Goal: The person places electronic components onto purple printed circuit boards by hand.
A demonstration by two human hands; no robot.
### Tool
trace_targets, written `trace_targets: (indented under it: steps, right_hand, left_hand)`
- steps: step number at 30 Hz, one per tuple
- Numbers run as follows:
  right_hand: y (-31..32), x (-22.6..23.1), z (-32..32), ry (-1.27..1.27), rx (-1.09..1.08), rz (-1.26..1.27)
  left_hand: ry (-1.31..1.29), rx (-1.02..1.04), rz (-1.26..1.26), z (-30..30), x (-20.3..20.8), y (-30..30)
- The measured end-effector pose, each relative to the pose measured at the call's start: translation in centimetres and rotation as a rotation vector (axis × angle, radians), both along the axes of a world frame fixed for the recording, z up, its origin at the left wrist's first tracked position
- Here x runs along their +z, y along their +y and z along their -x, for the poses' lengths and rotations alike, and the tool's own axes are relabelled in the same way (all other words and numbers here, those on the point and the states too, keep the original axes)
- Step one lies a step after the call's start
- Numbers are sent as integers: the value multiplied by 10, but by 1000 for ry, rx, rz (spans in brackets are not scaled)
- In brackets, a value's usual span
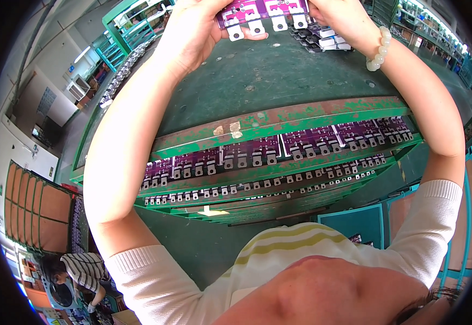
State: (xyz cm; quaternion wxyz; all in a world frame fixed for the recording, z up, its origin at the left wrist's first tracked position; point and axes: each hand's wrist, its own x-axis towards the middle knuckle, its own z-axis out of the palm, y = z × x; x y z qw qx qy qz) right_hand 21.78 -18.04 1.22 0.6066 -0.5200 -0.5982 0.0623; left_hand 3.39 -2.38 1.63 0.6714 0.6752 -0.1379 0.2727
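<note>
At the top of the head view, a purple circuit board (245, 10) with a row of white-looking metal tabs hanging from its near edge is held up over a green tabletop (247, 76). My left hand (201, 32) grips its left end, with fingertips showing beneath the tabs. The right end is in my right hand (341, 16), whose fingers are partly cut off by the upper edge of the picture. Just below that hand, a cluster of black and silver parts (322, 39) lies on the tabletop.
Below the tabletop's worn green front rail (279, 120), shelves hold rows of similar purple boards (252, 153). Small metal parts (122, 73) line the table's left edge. A cart with brown panels (35, 208) stands left. A person in a striped top (84, 271) works at lower left.
</note>
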Motion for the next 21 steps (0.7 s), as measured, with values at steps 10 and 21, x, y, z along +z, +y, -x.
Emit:
trace_targets:
  steps: [10,21]
  right_hand:
    - [1,-1,1,-11,-33,-23]
    - [2,1,0,-15,-48,-33]
  left_hand:
    - [5,-13,5,0,-1,-3]
    - [9,-6,-10,2,2,-6]
